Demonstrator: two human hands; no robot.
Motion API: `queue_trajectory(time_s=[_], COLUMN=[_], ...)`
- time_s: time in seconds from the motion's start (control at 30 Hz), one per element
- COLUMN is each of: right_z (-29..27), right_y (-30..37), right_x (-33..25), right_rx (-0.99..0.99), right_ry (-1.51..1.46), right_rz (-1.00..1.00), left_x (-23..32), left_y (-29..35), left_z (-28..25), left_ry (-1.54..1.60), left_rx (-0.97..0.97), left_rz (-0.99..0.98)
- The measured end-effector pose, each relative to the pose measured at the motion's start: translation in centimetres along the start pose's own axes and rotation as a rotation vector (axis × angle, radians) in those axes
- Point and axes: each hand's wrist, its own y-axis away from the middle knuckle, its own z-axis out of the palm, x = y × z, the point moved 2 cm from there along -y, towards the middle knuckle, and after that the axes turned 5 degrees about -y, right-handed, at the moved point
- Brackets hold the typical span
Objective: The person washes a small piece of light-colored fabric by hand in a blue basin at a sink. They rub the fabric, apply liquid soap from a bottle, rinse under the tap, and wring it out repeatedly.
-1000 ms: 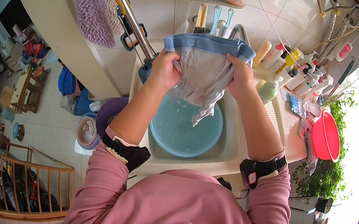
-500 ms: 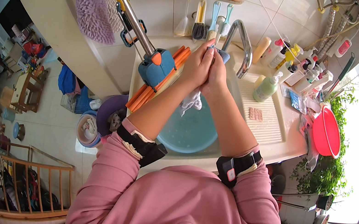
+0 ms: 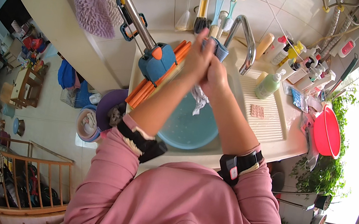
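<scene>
My left hand [image 3: 198, 59] and my right hand [image 3: 215, 74] are pressed together above a blue basin [image 3: 186, 146] of water in the sink. A small cloth is bunched between them. A blue ribbed part of the cloth [image 3: 220, 52] shows beyond my fingers, and a whitish end [image 3: 199, 100] hangs beneath my palms. My right hand is closed round it. Motion blurs my left fingers, which lie against the cloth and the other hand. Most of the cloth is hidden.
A curved metal tap [image 3: 248, 39] rises just right of my hands. Left of them leans a blue mop head [image 3: 155, 64] with orange strips. A green pump bottle [image 3: 269, 84] stands on the ribbed drainboard [image 3: 275, 121], near several other bottles and a red basin [image 3: 327, 132].
My left hand has shifted against the right, its fingers now less tightly wrapped and blurred. The cloth's hanging end has swung slightly right, and more of its blue part shows.
</scene>
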Motion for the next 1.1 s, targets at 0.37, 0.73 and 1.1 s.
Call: queue_trajectory(time_s=[0.37,0.73,1.1], right_z=[0.1,0.1,-0.6], right_y=[0.3,1.3,1.5], right_x=[-1.8,-2.4,-3.8], right_rx=[-0.052,-0.117,-0.059], right_ry=[-0.116,-0.200,-0.072], right_rz=[-0.170,-0.182,-0.105], left_x=[1.4,-0.5,4.4], left_y=[2.5,-0.1,2.2], left_z=[1.0,1.6,2.8], left_ry=[-0.254,-0.248,-0.280], left_rx=[-0.053,-0.040,0.104], left_rz=[0.379,0.291,0.424])
